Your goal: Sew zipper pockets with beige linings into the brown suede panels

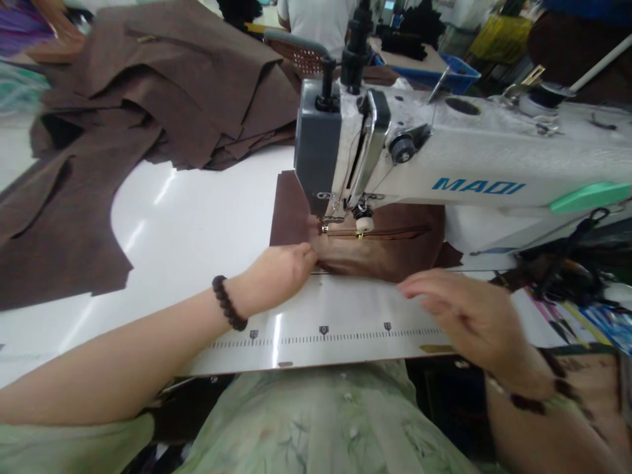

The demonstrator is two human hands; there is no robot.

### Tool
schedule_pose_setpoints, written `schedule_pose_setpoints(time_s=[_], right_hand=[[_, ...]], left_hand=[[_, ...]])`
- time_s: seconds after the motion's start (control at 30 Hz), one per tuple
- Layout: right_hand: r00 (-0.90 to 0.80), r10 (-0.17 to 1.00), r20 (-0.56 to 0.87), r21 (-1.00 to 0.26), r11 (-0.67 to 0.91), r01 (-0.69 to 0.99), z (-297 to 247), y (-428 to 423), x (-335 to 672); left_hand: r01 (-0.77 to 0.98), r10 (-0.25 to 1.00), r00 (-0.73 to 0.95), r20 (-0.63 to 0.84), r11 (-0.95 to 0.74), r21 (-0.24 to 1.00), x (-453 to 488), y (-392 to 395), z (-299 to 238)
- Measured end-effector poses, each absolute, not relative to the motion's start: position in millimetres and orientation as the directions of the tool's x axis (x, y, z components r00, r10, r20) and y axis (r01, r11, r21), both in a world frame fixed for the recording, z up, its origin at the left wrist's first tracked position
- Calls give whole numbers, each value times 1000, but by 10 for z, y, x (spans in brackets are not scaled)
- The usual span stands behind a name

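Observation:
A small brown fabric piece [395, 247] lies under the head of a white sewing machine [474, 155], with a seam line running beneath the presser foot [363, 222]. My left hand [279, 270], a bead bracelet on its wrist, pinches the folded left edge of the piece just left of the needle. My right hand [461, 309] hovers flat over the metal ruler plate [316, 329] at the piece's near right edge, fingers stretched out and slightly blurred, holding nothing.
A heap of brown cut fabric pieces [162, 79] covers the far left of the white table [197, 217]. A person in a white top [316, 20] sits beyond the machine. Blue bins [451, 72] stand at the back right; colourful clutter [582, 309] lies at the right.

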State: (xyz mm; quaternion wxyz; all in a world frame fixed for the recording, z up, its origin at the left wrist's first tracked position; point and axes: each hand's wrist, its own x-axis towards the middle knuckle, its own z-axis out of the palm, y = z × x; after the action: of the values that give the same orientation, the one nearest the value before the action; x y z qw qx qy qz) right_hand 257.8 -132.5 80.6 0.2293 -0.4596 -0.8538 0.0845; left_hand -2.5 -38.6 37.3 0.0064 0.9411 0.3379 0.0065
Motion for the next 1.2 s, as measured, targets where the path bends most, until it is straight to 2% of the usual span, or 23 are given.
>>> schedule_pose_setpoints(time_s=[0.07, 0.13, 0.2, 0.3, 0.5, 0.8, 1.2], right_hand=[[-606, 757, 244, -396, 648, 651, 626, -1279, 2307], [-627, 762, 162, -355, 638, 684, 444, -1202, 2093], [-579, 806, 118, -264, 588, 764, 297, -1100, 1986], [-498, 862, 99, -169, 507, 845, 157, -930, 1989], [-460, 887, 31, -119, 461, 880, 28, -747, 2074], [-452, 890, 61, -17, 454, 891, 14, -736, 2115], [-317, 944, 95, 53, 314, 948, 99, -711, 2082]], left_hand=[[737, 747, 651, 132, -664, 126, -38, -220, 491], [771, 806, 551, 215, -590, 239, -51, -94, 598], [763, 829, 511, 228, -559, 324, -55, -34, 661], [751, 841, 493, 223, -541, 379, -48, -35, 677], [741, 834, 503, 226, -551, 384, -72, -37, 650], [733, 816, 550, 178, -573, 367, -137, 16, 652], [730, 807, 574, 135, -580, 362, -130, 27, 715]])
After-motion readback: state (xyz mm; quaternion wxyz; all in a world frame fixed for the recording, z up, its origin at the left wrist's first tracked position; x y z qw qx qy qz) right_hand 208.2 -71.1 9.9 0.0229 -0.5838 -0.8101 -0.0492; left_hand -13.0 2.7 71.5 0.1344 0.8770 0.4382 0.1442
